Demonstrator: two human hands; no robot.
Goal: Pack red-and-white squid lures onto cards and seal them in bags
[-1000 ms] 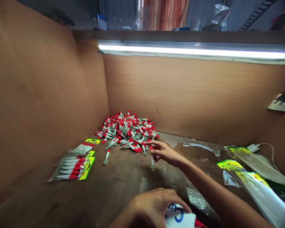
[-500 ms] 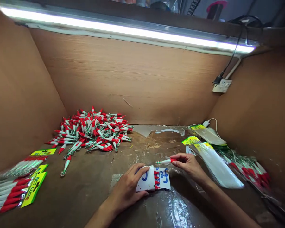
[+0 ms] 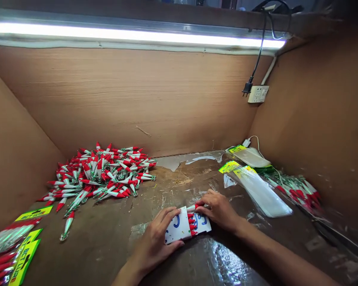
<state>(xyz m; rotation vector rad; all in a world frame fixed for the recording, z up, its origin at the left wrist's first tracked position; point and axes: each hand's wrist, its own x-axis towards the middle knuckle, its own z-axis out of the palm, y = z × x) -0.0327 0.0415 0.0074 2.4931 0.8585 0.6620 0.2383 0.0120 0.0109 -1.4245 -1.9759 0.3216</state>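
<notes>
My left hand (image 3: 157, 233) is closed round a folded white card sleeve (image 3: 176, 229) with blue handwriting, resting low over the table. Red tips of several lures (image 3: 192, 226) stick out of the sleeve's right end, over a card flap (image 3: 203, 225). With my right hand (image 3: 216, 207) I pinch the red end of one red-and-white fishing lure (image 3: 192, 208). Its white part lies at the sleeve's upper edge, and its far end is hidden there. A big pile of the same lures (image 3: 104, 171) is at the back left, with one loose lure (image 3: 67, 226) in front.
Filled lure packets with yellow-green headers (image 3: 24, 258) lie at the left edge. Clear plastic bags (image 3: 265, 194) with yellow headers are on the right, beside more bagged lures (image 3: 300, 190). A black plug (image 3: 247, 86) hangs near the wall socket (image 3: 258, 94).
My right hand has moved left and brought its lure from above the card flap to the sleeve's open end. My left hand still holds the sleeve. The camera view has shifted.
</notes>
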